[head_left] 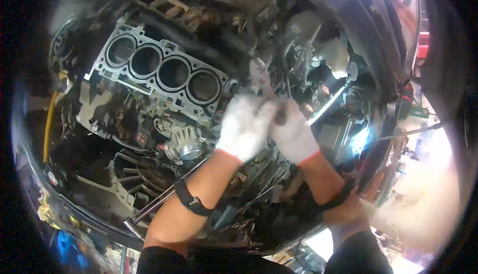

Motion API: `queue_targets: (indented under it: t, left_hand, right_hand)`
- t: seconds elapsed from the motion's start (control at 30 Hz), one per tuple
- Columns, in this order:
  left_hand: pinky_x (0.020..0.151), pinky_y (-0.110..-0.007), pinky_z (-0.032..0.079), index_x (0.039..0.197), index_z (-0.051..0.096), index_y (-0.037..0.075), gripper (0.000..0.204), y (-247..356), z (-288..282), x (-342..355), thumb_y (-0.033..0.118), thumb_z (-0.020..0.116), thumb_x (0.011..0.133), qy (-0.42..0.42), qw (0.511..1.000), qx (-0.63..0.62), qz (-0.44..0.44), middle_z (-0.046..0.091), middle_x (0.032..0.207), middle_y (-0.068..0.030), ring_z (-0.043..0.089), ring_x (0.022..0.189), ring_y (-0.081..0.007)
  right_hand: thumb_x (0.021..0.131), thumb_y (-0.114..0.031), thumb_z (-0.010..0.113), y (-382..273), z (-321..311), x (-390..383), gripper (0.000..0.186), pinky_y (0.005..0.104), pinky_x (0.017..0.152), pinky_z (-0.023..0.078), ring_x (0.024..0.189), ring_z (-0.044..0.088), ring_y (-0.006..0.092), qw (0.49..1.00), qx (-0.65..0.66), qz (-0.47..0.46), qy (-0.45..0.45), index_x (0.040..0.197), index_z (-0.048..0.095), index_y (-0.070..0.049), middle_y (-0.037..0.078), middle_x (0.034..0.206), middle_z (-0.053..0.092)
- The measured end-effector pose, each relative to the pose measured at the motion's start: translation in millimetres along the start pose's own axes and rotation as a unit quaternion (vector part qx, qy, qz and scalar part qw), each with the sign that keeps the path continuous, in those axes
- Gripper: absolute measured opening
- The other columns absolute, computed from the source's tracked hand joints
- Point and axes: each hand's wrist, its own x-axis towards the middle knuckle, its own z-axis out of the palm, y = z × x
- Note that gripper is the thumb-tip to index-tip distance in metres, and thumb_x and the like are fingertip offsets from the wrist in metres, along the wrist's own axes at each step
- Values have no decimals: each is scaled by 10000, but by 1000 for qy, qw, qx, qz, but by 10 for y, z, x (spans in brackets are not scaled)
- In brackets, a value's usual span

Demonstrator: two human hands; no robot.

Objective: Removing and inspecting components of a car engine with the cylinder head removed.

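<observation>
From the left, I see a yellow hose [48,124] running down the edge of the engine bay. Next to it sits the engine block [149,82] with its cylinder head already off: 4 open bores in a row under a grey head gasket [164,67]. Below them the ribbed water pump pulley [186,142] is still bolted on, so I judge the strip-down partly done, with the front accessories left. A long metal bar [164,197] lies slantwise under my left forearm. My left hand [244,127] and right hand [293,133], both in white gloves, meet just right of the block, fingers curled together around a thin dark tool or fitting [280,114] (too blurred to name). Further right, a bright work light [359,140] glares.
</observation>
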Motion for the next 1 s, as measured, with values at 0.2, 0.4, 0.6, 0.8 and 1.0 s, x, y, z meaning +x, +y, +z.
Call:
queue_targets:
  t: [0.2, 0.4, 0.6, 0.8, 1.0]
  left_hand:
    - [816, -402, 520, 1165, 650, -31, 410, 158, -91, -130, 332, 482, 1076, -107, 909, -298, -270, 706, 955, -170, 654, 859, -268]
    - [614, -290, 390, 958, 645, 36, 271, -133, -355, -374, 267, 562, 1073, -99, 981, -126, -110, 519, 762, 47, 442, 693, -78]
    - [621, -264, 387, 932, 653, 36, 268, -47, -376, -322, 253, 575, 1069, -111, 971, -171, -124, 508, 759, 71, 430, 700, -56]
    - [574, -240, 369, 943, 660, 66, 255, 223, -179, -356, 250, 551, 1082, -1, 936, -258, -240, 491, 738, 65, 428, 648, -45]
    - [554, -279, 389, 933, 648, 65, 269, -1, -276, -374, 275, 552, 1071, -76, 972, -166, -145, 518, 716, 38, 450, 617, -74]
  right_hand:
    - [1033, -246, 594, 38, -176, -131, 327, 396, 842, 542, 899, 688, 293, 993, 112, -38, 14, 1204, 640, 29, 207, 998, 695]
    - [1001, -236, 644, 2, -760, -42, 301, 358, 793, 539, 851, 694, 268, 991, 53, 11, -119, 1119, 721, 31, 177, 950, 717]
    - [998, -269, 654, 96, -795, -32, 344, 343, 777, 532, 841, 685, 225, 994, 57, -12, -94, 1125, 724, 43, 156, 906, 718]
    - [1007, -252, 649, 144, -453, -85, 319, 315, 750, 511, 789, 628, 152, 988, 155, 17, -5, 1126, 724, 34, 99, 863, 691]
    - [1029, -257, 627, 184, -644, -105, 312, 313, 764, 513, 820, 634, 155, 991, 102, 26, -88, 1116, 717, 29, 98, 897, 698]
